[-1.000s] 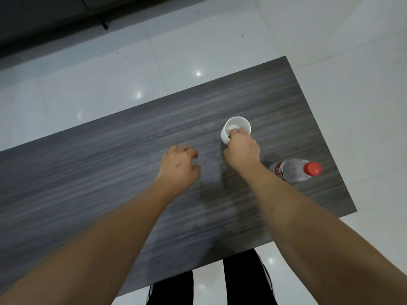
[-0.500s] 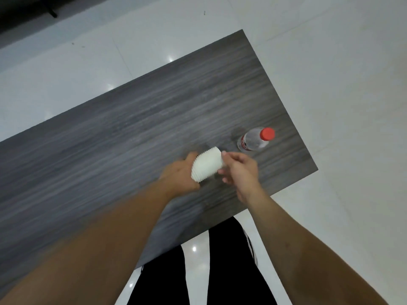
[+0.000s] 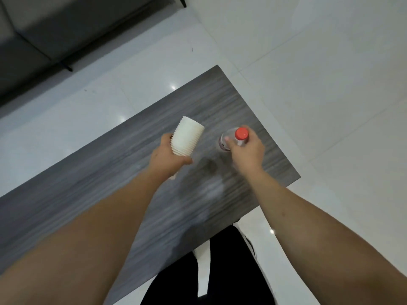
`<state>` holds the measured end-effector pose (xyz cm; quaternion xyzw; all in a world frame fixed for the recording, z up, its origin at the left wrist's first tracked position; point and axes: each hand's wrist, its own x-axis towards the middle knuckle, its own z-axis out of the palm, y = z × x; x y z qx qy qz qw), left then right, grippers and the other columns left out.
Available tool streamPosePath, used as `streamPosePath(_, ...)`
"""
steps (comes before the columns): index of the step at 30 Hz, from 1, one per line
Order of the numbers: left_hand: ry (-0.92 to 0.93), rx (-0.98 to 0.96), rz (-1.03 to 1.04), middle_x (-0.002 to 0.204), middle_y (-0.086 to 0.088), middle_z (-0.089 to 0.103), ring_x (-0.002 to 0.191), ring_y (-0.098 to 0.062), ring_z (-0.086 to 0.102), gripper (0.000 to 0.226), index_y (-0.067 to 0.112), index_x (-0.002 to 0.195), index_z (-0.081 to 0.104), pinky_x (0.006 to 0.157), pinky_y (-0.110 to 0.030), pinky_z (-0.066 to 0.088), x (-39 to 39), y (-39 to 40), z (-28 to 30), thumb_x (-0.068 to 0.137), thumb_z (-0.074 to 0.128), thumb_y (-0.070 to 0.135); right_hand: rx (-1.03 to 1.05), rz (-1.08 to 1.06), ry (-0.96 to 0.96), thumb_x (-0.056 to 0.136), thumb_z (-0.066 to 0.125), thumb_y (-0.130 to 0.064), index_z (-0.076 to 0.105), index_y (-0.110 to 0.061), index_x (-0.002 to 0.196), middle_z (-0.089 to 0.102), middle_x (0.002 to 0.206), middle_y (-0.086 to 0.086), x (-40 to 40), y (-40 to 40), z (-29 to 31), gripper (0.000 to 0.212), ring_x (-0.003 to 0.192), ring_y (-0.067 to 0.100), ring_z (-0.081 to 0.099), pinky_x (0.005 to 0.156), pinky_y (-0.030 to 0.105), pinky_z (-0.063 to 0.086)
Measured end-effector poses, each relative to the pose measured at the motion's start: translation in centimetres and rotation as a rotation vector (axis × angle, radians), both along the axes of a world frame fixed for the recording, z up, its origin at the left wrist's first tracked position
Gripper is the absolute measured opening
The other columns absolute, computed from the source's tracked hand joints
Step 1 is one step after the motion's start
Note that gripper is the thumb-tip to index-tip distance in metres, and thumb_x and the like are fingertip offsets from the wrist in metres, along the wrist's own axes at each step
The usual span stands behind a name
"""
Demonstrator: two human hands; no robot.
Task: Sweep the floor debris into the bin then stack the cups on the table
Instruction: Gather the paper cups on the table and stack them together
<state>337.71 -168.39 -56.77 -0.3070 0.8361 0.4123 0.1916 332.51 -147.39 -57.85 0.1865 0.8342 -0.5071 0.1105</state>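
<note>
head | left hand (image 3: 169,157) wrapped tight around cup stack (image 3: 187,139), lifted off table (image 3: 110,172), tilted bottom-out, likely to set down | right hand (image 3: 246,150) curled on bottle (image 3: 233,139) just right of stack, probably clearing space

The tabletop (image 3: 88,190) is bare on its whole left part, so a hand can pass there freely. Near the right end stands only the bottle (image 3: 236,140), with the right hand (image 3: 247,153) closed around it; the stack of cups (image 3: 187,137) is held above the surface.
</note>
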Motion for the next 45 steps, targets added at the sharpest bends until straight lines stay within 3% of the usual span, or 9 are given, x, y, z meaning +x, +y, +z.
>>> streamPosePath(3, 0.120, 0.071, -0.024, 0.113, 0.002, 0.054, 0.101, -0.024, 0.054, 0.089, 0.035, 0.131, 0.035, 0.084, -0.040, 0.049, -2.7, 1.2, 5.6, 0.058, 0.086, 0.035, -0.016, -0.007, 0.093, 0.077, 0.082, -0.031, 0.061, -0.035, 0.100, 0.059, 0.082, -0.022, -1.1, 1.2, 5.7, 0.031, 0.087, 0.010, 0.058, 0.077, 0.020, 0.040)
streamPosePath(8, 0.401, 0.292, -0.056, 0.100, 0.015, 0.055, 0.086, -0.005, 0.057, 0.083, 0.037, 0.118, 0.035, 0.060, -0.025, 0.047, -7.9, 5.9, 14.8, 0.054, 0.087, 0.040, -0.027, -0.137, 0.218, 0.077, 0.080, -0.037, 0.062, -0.029, 0.112, 0.066, 0.102, -0.012, -1.6, 5.4, 16.0, 0.040, 0.095, 0.013, 0.062, 0.082, 0.025, 0.046)
streamPosePath(11, 0.500, 0.474, -0.062, 0.107, 0.009, 0.060, 0.090, -0.009, 0.063, 0.090, 0.029, 0.123, 0.036, 0.067, -0.029, 0.051, -10.3, 11.6, 20.4, 0.052, 0.090, 0.041, -0.026, -0.264, 0.306, 0.077, 0.079, -0.040, 0.060, -0.029, 0.116, 0.064, 0.101, -0.014, -0.4, 10.2, 22.3, 0.045, 0.094, 0.011, 0.062, 0.077, 0.024, 0.047)
streamPosePath(17, 0.576, 0.693, -0.288, 0.113, 0.004, 0.059, 0.096, -0.017, 0.064, 0.088, 0.028, 0.122, 0.036, 0.067, -0.035, 0.054, -12.4, 26.8, 30.5, 0.055, 0.091, 0.040, -0.058, -0.496, 0.450, 0.076, 0.079, -0.039, 0.062, -0.031, 0.107, 0.065, 0.096, -0.013, 2.1, 23.3, 31.7, 0.036, 0.092, 0.009, 0.064, 0.067, 0.024, 0.046)
streamPosePath(24, 0.652, 0.818, -0.637, 0.113, 0.005, 0.059, 0.100, -0.017, 0.062, 0.095, 0.032, 0.130, 0.032, 0.075, -0.038, 0.054, -11.3, 51.9, 38.9, 0.056, 0.091, 0.038, -0.045, -0.721, 0.616, 0.078, 0.077, -0.044, 0.058, -0.039, 0.108, 0.064, 0.106, -0.005, 5.8, 45.2, 37.5, 0.036, 0.098, 0.017, 0.062, 0.080, 0.032, 0.047)
streamPosePath(32, 0.382, 1.065, -0.778, 0.118, -0.006, 0.063, 0.098, -0.025, 0.068, 0.076, 0.028, 0.127, 0.043, 0.079, -0.051, 0.057, -8.4, 80.1, 43.1, 0.067, 0.083, 0.051, -0.053, -0.970, 0.623, 0.082, 0.076, -0.046, 0.062, -0.028, 0.129, 0.066, 0.115, 0.000, 11.9, 70.5, 38.5, 0.052, 0.107, 0.022, 0.062, 0.085, 0.035, 0.048)
streamPosePath(38, 0.006, 1.259, -0.748, 0.095, -0.011, 0.069, 0.091, -0.034, 0.067, 0.073, 0.017, 0.121, 0.057, 0.088, -0.060, 0.051, -8.6, 94.5, 41.0, 0.067, 0.079, 0.061, -0.076, -1.170, 0.615, 0.086, 0.066, -0.057, 0.061, -0.032, 0.133, 0.068, 0.117, -0.005, 15.3, 83.4, 36.4, 0.054, 0.108, 0.019, 0.063, 0.096, 0.047, 0.054)
streamPosePath(43, -0.142, 1.268, -0.778, 0.089, -0.013, 0.068, 0.086, -0.034, 0.064, 0.066, 0.014, 0.119, 0.059, 0.081, -0.051, 0.055, -12.1, 105.5, 36.3, 0.073, 0.076, 0.057, -0.094, -1.287, 0.564, 0.089, 0.064, -0.054, 0.066, -0.039, 0.098, 0.069, 0.099, -0.015, 14.0, 92.8, 32.3, 0.018, 0.096, 0.011, 0.065, 0.076, 0.035, 0.053)
streamPosePath(45, -0.199, 1.241, -0.766, 0.088, -0.014, 0.066, 0.084, -0.033, 0.063, 0.065, 0.014, 0.120, 0.057, 0.078, -0.048, 0.055, -14.2, 109.9, 33.8, 0.073, 0.075, 0.055, -0.093, -1.328, 0.519, 0.089, 0.066, -0.051, 0.063, -0.040, 0.088, 0.067, 0.096, -0.015, 12.3, 96.9, 30.3, 0.011, 0.094, 0.012, 0.065, 0.078, 0.036, 0.053)
